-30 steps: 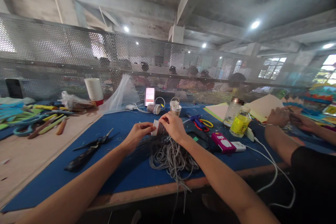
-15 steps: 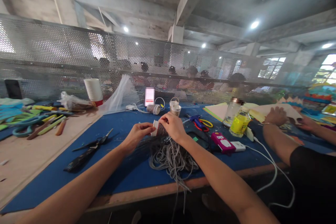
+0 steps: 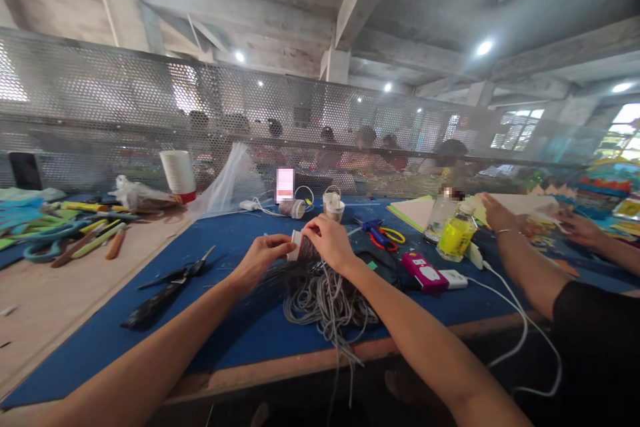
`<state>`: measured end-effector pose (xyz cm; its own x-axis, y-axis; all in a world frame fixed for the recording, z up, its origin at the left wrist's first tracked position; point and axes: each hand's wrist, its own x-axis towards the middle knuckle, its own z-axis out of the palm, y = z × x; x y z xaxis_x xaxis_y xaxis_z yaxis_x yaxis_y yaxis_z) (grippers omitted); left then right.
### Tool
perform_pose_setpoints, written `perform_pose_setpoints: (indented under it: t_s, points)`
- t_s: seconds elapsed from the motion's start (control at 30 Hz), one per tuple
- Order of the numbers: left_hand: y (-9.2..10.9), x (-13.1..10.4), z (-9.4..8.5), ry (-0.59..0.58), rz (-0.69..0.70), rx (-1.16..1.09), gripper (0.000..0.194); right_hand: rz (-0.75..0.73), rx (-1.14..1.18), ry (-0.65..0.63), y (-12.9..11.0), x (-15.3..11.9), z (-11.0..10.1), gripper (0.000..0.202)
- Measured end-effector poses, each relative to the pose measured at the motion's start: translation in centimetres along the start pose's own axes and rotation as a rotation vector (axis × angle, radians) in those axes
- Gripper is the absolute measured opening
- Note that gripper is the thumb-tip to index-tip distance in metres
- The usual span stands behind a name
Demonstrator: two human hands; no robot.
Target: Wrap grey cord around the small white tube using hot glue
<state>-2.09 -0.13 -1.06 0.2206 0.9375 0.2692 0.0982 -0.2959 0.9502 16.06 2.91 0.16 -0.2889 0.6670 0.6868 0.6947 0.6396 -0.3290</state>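
The left hand pinches the white end of a small cord-wrapped cup, its grip closed there, thumb against fingers. The right hand bends over the wrapped side, its grip clamped on the cup too, and partly hides it. The cup is tipped sideways between both hands, over the blue top of the table. Just nearer the person, a loose heap of grey cord trails strands past the front edge. Beyond the hands, a second wrapped cup lies sideways near an upright cup with a handle. Black-handled scissors lie to the left; a blue glue gun, to the right.
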Motion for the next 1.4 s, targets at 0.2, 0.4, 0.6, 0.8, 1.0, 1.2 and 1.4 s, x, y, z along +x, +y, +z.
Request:
perform_pose_setpoints:
  t_s: [0.2,0.4,0.6,0.8,1.0,1.2,1.4]
  points:
    - [-0.18,0.05,-0.12,-0.019,-0.005,-0.023,0.021,0.0,-0.001,-0.002,0.04,-0.01,0.03,0.012]
    - [-0.18,0.0,-0.11,-0.014,-0.008,-0.032,0.02,0.004,-0.006,-0.003,0.11,0.05,0.09,0.012]
    - [-0.29,0.07,-0.22,-0.033,-0.016,-0.045,0.02,0.012,-0.017,-0.005,0.09,0.03,0.09,0.012]
    - [-0.56,0.2,-0.29,-0.035,-0.017,-0.047,0.019,0.019,-0.028,-0.025,0.05,0.07,0.02,0.012]
    - [-0.64,0.3,-0.29,-0.044,-0.022,-0.07,0.018,0.025,-0.03,-0.033,0.03,0.07,0.04,0.012]
    - [-0.61,0.18,-0.35,-0.051,-0.017,-0.063,0.019,0.027,-0.019,-0.038,0.08,0.04,0.04,0.013]
    - [-0.6,0.2,-0.28,-0.053,-0.016,-0.071,0.019,0.029,-0.015,-0.04,0.14,0.01,0.06,0.013]
